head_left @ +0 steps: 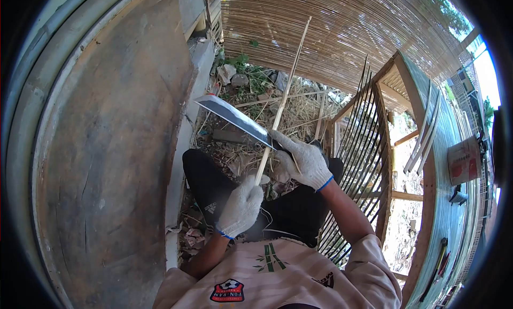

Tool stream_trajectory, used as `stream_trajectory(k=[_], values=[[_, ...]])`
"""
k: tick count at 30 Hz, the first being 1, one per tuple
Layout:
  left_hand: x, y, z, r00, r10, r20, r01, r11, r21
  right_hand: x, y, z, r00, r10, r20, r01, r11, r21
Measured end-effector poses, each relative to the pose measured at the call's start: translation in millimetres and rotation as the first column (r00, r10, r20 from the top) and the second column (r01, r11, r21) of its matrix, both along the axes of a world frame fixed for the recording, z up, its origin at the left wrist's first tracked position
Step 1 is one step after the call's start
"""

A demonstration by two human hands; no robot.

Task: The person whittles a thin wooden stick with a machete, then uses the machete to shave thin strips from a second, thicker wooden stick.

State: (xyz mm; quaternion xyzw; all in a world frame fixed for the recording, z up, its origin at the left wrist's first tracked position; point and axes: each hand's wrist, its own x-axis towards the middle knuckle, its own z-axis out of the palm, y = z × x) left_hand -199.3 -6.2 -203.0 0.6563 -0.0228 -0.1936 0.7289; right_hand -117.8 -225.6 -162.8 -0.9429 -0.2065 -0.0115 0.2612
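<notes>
A long, pale bamboo strip [286, 95] runs up and away from my lap, its thin far end in front of the woven screen. My left hand [241, 208], in a white knit glove, is closed round its near end. In my gloved right hand [304, 160] is a machete [235, 118], its handle mostly hidden by the fingers. The broad blade points up and to the left and crosses the strip just beside the right hand. A thin sliver [295, 162] hangs by the right hand's fingers.
Straw, stones [226, 74] and shavings cover the ground between my knees. A large wooden board [117, 149] stands at the left. Thin dark slats [355, 143] lean on a timber frame at the right. Beyond are a green bench top [446, 202] and a red-white box [464, 160].
</notes>
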Motion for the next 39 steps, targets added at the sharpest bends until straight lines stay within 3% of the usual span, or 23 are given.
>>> stream_trajectory(k=[4, 6, 8, 11, 13, 16, 18, 20, 22, 24, 26, 27, 28, 30, 31, 33, 34, 36, 37, 38, 39], values=[[-13, -1, 14, 0.999, -0.034, 0.010, 0.033, 0.996, 0.088, 19, -20, -3, 0.999, -0.048, 0.024, 0.048, 0.999, 0.015], [-17, -1, 11, 0.999, -0.033, -0.016, 0.033, 0.999, 0.030, 29, -32, -8, 0.988, -0.127, 0.084, 0.121, 0.990, 0.075], [-18, -2, 8, 0.999, -0.023, -0.034, 0.022, 0.999, -0.025, 33, -35, -9, 0.988, -0.109, 0.107, 0.106, 0.994, 0.033], [-19, -3, 2, 0.999, -0.030, -0.023, 0.031, 0.999, 0.044, 25, -32, -8, 0.987, -0.129, 0.101, 0.136, 0.989, -0.067], [-17, -1, 0, 0.998, -0.048, -0.032, 0.048, 0.999, 0.017, 14, -27, -4, 0.996, -0.067, 0.055, 0.068, 0.998, -0.016], [-13, -1, 5, 0.995, -0.032, -0.096, 0.029, 0.999, -0.033, -1, -24, -2, 0.999, 0.051, 0.019, -0.048, 0.994, -0.103], [-15, 0, 8, 0.988, -0.024, -0.152, 0.014, 0.998, -0.067, 13, -33, -8, 0.992, 0.064, 0.106, -0.053, 0.993, -0.106], [-20, 2, 5, 0.977, -0.030, -0.213, 0.011, 0.996, -0.094, 36, -46, -14, 0.993, -0.111, 0.039, 0.112, 0.994, -0.015], [-13, -2, -6, 0.968, -0.018, -0.250, -0.011, 0.993, -0.114, 39, -37, -3, 0.990, -0.127, 0.055, 0.133, 0.985, -0.113], [-16, -1, -10, 0.974, -0.010, -0.227, -0.023, 0.989, -0.143, 20, -29, -1, 0.999, 0.010, 0.042, -0.006, 0.996, -0.085], [-10, 4, -8, 0.963, -0.011, -0.269, -0.056, 0.969, -0.242, 4, -22, 5, 0.993, 0.113, -0.041, -0.119, 0.970, -0.211], [-11, 5, -5, 0.992, -0.012, -0.128, 0.000, 0.995, -0.099, 10, -25, 3, 0.994, 0.106, 0.001, -0.104, 0.971, -0.213], [-13, 8, -4, 0.990, -0.011, -0.137, -0.002, 0.995, -0.096, 16, -29, -3, 0.995, 0.096, 0.034, -0.087, 0.974, -0.211], [-20, 17, 0, 0.900, -0.074, -0.429, -0.103, 0.921, -0.375, 45, -40, -10, 0.979, -0.183, 0.085, 0.196, 0.963, -0.183], [-23, 17, 1, 0.905, -0.073, -0.419, -0.099, 0.921, -0.376, 58, -49, -14, 0.950, -0.294, 0.101, 0.303, 0.949, -0.089], [-33, 17, 3, 0.966, -0.002, -0.259, -0.029, 0.993, -0.114, 65, -61, -16, 0.945, -0.316, 0.083, 0.313, 0.948, 0.051], [-29, 18, 2, 0.967, 0.009, -0.255, -0.040, 0.992, -0.116, 57, -59, -16, 0.950, -0.299, 0.094, 0.290, 0.952, 0.099], [-21, 16, -4, 0.999, 0.005, -0.034, -0.001, 0.995, 0.099, 29, -45, -12, 0.984, -0.161, 0.079, 0.156, 0.986, 0.065], [-13, 12, 10, 0.987, -0.020, 0.158, -0.031, 0.949, 0.314, 10, -33, -4, 0.997, -0.081, 0.014, 0.082, 0.996, -0.027], [-8, 9, 5, 0.988, -0.018, 0.153, -0.031, 0.951, 0.309, -5, -20, -1, 0.999, 0.003, -0.048, -0.006, 0.997, -0.078], [-2, 5, -5, 0.977, -0.038, 0.210, -0.061, 0.894, 0.444, -20, -8, 3, 0.995, 0.085, -0.054, -0.092, 0.983, -0.162]])
